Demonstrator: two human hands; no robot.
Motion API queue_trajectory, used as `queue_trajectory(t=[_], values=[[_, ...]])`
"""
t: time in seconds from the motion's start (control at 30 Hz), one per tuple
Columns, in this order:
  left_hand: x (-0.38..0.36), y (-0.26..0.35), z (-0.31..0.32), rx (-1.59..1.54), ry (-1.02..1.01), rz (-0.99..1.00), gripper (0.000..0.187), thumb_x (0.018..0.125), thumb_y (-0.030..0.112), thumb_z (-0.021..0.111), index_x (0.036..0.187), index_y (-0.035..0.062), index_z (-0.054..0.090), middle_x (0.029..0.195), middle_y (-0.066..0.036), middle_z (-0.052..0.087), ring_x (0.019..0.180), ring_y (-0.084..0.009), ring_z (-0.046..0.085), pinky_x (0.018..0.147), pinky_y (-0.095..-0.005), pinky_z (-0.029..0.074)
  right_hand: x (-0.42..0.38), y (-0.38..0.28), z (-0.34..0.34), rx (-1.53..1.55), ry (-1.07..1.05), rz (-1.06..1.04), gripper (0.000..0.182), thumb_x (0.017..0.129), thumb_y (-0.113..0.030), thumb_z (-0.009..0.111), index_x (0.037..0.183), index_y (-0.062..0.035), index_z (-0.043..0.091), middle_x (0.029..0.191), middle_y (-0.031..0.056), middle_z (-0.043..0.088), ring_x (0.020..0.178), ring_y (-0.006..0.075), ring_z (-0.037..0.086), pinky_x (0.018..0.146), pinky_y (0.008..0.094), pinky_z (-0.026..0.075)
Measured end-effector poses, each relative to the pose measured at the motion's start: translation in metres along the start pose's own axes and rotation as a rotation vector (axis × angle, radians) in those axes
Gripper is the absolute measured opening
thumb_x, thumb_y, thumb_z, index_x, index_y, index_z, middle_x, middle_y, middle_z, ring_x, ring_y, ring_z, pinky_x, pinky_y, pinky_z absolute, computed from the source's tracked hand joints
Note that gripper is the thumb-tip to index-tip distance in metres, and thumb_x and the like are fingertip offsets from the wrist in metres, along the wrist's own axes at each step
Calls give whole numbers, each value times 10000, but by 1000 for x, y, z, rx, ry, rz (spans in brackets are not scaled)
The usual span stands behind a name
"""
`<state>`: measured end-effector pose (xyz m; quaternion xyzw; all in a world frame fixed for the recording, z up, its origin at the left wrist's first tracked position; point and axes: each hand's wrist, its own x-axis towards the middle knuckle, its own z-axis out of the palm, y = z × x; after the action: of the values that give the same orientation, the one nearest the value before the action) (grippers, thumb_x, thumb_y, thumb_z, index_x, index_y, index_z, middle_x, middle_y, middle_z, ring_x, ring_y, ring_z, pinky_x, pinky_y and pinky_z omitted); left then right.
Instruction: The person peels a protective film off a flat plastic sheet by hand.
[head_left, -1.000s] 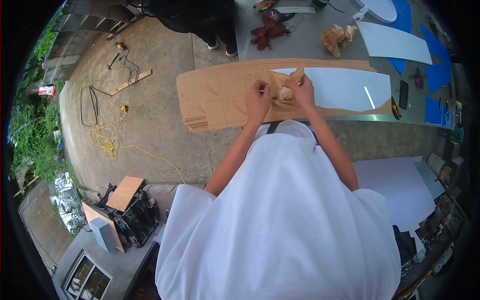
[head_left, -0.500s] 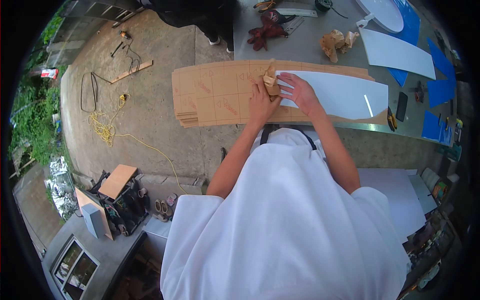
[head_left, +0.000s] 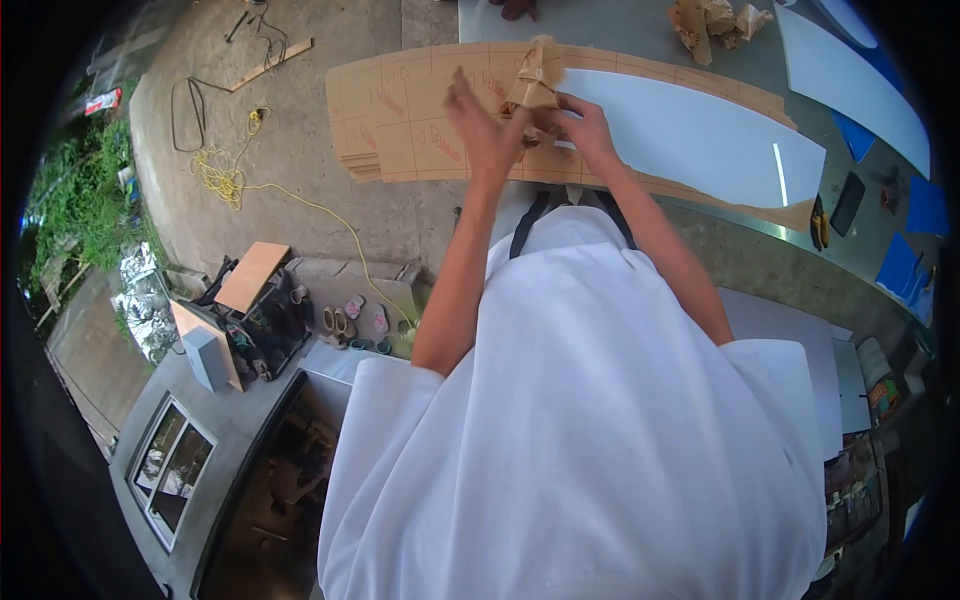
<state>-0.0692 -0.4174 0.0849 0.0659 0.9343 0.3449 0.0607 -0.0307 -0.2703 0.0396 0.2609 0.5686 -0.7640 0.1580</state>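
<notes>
A long sheet (head_left: 690,130) lies along the table's near edge, its right part bare and glossy white. Printed brown paper (head_left: 405,105) covers the left part, and a crumpled fold of brown paper (head_left: 536,88) stands up where the two meet. My left hand (head_left: 487,135) is just left of this fold, fingers spread and slightly blurred, thumb close to the paper. From the right, my right hand (head_left: 588,135) has its bent fingers closed on the fold's lower edge. More brown-covered sheets lie underneath.
Crumpled brown paper (head_left: 715,28) lies farther back on the metal table (head_left: 620,35). To the right are pliers (head_left: 819,222), a black phone-like slab (head_left: 848,203), another white panel (head_left: 860,90) and blue pieces (head_left: 905,270). A yellow cord (head_left: 215,175) runs across the floor at left.
My left hand has let go of the crumpled fold and opened to its left. My right hand has closed from spread fingers onto the paper. The view has tilted down.
</notes>
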Motion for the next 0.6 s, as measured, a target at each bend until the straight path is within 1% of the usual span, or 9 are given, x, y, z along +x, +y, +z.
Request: queue_trajectory(t=[0.03, 0.1, 0.17, 0.23, 0.3, 0.4, 0.47, 0.5, 0.6], values=[[-9, 29, -15, -224, 219, -57, 765, 741, 212, 699, 1397, 70, 331, 1404, -289, 269, 1232, -456, 346, 1005, -515, 336, 4, 5, -1, -43, 39, 35, 482, 801, -199, 679, 1251, -50, 591, 1009, 78, 689, 845, 188, 661, 710, 305, 536], [-39, 38, -11, -115, 145, 88, 779, 717, 191, 709, 1382, 43, 330, 1359, -294, 306, 1251, -454, 327, 1006, -535, 317, 6, -2, -1, -82, 82, 63, 435, 801, -169, 658, 1214, -38, 618, 1010, 78, 689, 830, 187, 661, 699, 315, 542], [-49, 49, 5, -9, 75, 230, 793, 694, 169, 719, 1367, 17, 329, 1314, -299, 342, 1270, -452, 307, 1007, -555, 298, -3, -24, 2, -252, -36, 87, 393, 853, -135, 580, 1228, -20, 587, 1128, 86, 636, 989, 181, 612, 821, 327, 517], [-53, 61, 18, 249, -129, 162, 935, 674, 237, 742, 1407, -24, 224, 1390, -361, 197, 1305, -505, 244, 1031, -601, 252, -2, -28, 0, -104, -145, 107, 416, 843, -140, 583, 1240, -17, 571, 1127, 107, 636, 1005, 187, 611, 856, 324, 503], [-36, 40, 30, 209, -85, 57, 979, 666, 283, 753, 1424, -9, 207, 1429, -353, 128, 1309, -533, 225, 1017, -622, 267, 5, -29, -13, 36, -246, 124, 440, 833, -145, 585, 1252, -13, 555, 1127, 127, 636, 1021, 193, 609, 891, 322, 488], [-11, 30, 39, 169, -35, -170, 1051, 658, 364, 766, 1450, 9, 173, 1467, -351, 81, 1302, -548, 242, 999, -637, 289, 13, -13, -29, 201, -181, -5, 616, 773, -255, 658, 1319, -16, 507, 1354, 173, 489, 1227, 293, 484, 993, 443, 400], [6, 25, 43, 164, -18, -266, 1079, 658, 398, 768, 1458, 13, 155, 1466, -356, 103, 1291, -535, 278, 996, -632, 296, 17, -2, -21, -913, 483, -19, 887, 771, -387, 681, 1460, -25, 255, 1475, 205, 310, 1354, 458, 256, 1036, 617, 264], [12, 21, 46, 256, 13, -325, 1081, 653, 434, 769, 1453, 12, 176, 1453, -348, 159, 1285, -510, 303, 992, -616, 309, 19, 2, -17, -909, 481, 112, 1064, 755, -537, 662, 1492, -21, 93, 1548, 209, 85, 1380, 534, -32, 1015, 735, 106], [13, 5, 52, 428, 82, -248, 1047, 639, 482, 774, 1427, 19, 263, 1377, -307, 350, 1228, -445, 401, 983, -549, 350, 18, 4, 6, -849, 547, 232, 1125, 744, -603, 635, 1489, 2, 48, 1560, 194, -39, 1372, 527, -129, 1003, 758, 65]])
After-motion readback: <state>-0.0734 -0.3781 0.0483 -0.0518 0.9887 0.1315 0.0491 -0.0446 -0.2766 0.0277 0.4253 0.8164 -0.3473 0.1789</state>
